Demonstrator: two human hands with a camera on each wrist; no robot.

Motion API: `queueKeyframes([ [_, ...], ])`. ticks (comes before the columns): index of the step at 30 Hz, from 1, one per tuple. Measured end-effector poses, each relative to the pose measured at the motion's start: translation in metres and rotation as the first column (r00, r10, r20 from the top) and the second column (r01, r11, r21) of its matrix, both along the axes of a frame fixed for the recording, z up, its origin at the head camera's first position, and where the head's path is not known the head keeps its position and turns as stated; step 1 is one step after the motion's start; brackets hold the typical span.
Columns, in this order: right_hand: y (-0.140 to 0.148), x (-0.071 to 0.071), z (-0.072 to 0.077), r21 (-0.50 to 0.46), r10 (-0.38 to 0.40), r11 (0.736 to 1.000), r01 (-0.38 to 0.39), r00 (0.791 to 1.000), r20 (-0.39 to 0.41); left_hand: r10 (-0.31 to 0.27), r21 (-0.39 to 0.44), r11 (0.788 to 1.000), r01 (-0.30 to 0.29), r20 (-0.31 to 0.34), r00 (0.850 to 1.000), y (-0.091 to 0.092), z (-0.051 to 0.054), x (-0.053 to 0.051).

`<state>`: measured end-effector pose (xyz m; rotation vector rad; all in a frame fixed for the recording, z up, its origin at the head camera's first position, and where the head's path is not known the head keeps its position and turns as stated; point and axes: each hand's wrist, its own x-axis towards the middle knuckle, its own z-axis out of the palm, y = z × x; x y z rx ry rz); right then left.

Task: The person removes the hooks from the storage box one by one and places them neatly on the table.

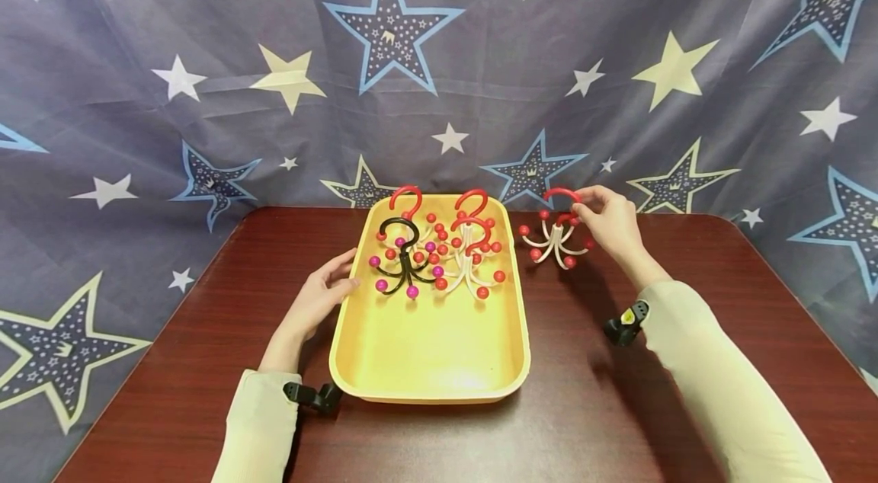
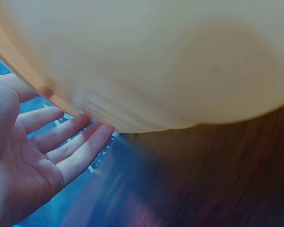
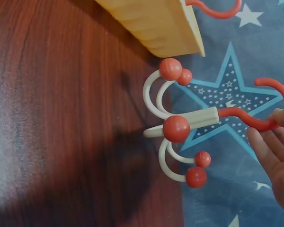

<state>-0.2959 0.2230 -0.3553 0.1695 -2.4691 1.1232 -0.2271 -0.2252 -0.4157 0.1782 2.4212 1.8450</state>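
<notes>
In the head view a yellow tray [image 1: 425, 353] holds several hooked pieces: a black one [image 1: 405, 267] with magenta balls, and white ones [image 1: 468, 270] with red hooks and red balls. My left hand [image 1: 317, 300] touches the tray's left side, and in the left wrist view the fingers of that hand [image 2: 42, 146] lie against its wall [image 2: 146, 85]. Right of the tray, my right hand [image 1: 613, 228] pinches the red hook of another white piece [image 1: 554, 241]. The right wrist view shows this white piece [image 3: 199, 118] hanging from the fingers of my right hand [image 3: 277, 151].
The dark red wooden table [image 1: 590, 422] extends around the tray. Behind it hangs a grey-blue curtain [image 1: 480, 26] with stars. Wrist cameras [image 1: 312, 396] sit at both cuffs.
</notes>
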Motion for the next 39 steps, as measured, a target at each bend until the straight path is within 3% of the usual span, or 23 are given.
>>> queueKeyframes([
  [11,0.003,0.002,-0.01,0.016,-0.023,1.0,0.023,1.0,0.017,-0.005,0.012,1.0,0.005,-0.005,1.0,0.001,0.0,-0.001],
  [15,0.001,0.002,-0.006,0.054,-0.036,0.998,0.035,0.999,0.005,-0.001,0.014,1.0,0.001,-0.004,1.0,0.001,0.001,-0.001],
  [19,-0.004,0.001,0.0,0.033,-0.013,0.999,0.014,1.0,-0.012,-0.001,0.013,1.0,0.001,-0.001,1.0,0.0,0.0,-0.001],
  [24,-0.017,0.004,0.013,0.03,0.023,0.999,-0.021,0.996,-0.086,-0.005,0.017,1.0,0.005,0.003,1.0,0.0,-0.001,-0.001],
  [29,-0.038,0.009,0.023,0.015,0.105,0.994,-0.104,0.988,-0.111,-0.001,0.012,1.0,0.001,0.004,1.0,-0.001,-0.002,-0.001],
  [34,-0.063,0.017,0.029,-0.027,0.231,0.972,-0.232,0.972,-0.04,0.001,0.008,1.0,-0.001,0.004,1.0,-0.001,-0.003,-0.001],
  [39,-0.083,0.02,0.026,-0.035,0.326,0.945,-0.325,0.945,0.034,-0.006,0.012,1.0,0.006,0.003,1.0,-0.001,-0.002,-0.001],
])
